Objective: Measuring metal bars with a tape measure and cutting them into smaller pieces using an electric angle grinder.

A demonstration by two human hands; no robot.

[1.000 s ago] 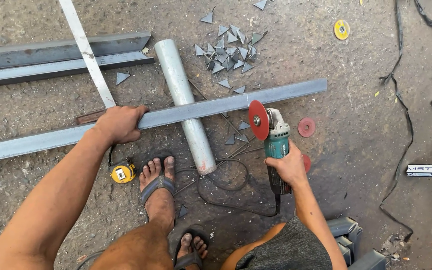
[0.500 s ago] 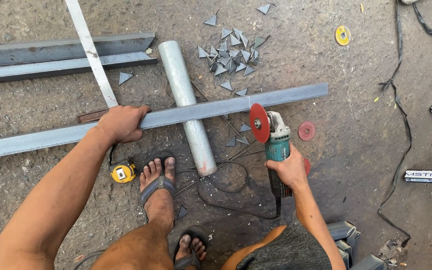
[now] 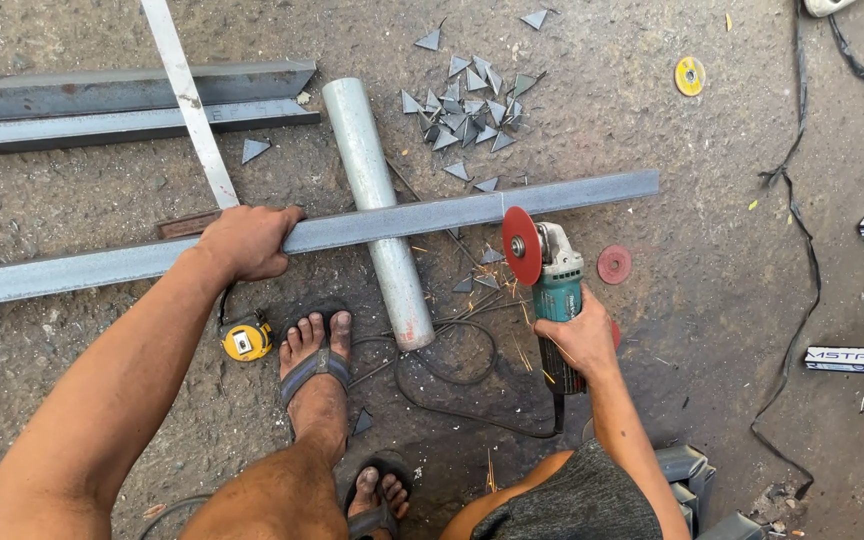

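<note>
My left hand [image 3: 245,241] grips a long grey steel bar [image 3: 432,213] that lies across a round grey pipe [image 3: 376,198] on the concrete floor. My right hand [image 3: 580,335] holds a teal angle grinder [image 3: 556,290] by its body. Its red cutting disc [image 3: 521,245] stands upright just below the bar, near the bar's right end. The grinder's black cord [image 3: 452,385] loops on the floor behind it. My foot in a sandal [image 3: 314,362] rests close to the near end of the pipe.
A yellow tape measure [image 3: 246,341] lies beside my foot. Several small triangular steel offcuts [image 3: 467,110] are piled past the pipe. More steel bars [image 3: 122,105] and a flat strip [image 3: 192,100] lie at the upper left. A worn red disc [image 3: 614,264], a yellow disc [image 3: 690,75] and black cables [image 3: 802,230] lie right.
The grinder and my right hand have shifted slightly; the disc stays beside the bar. My left hand keeps its hold on the bar.
</note>
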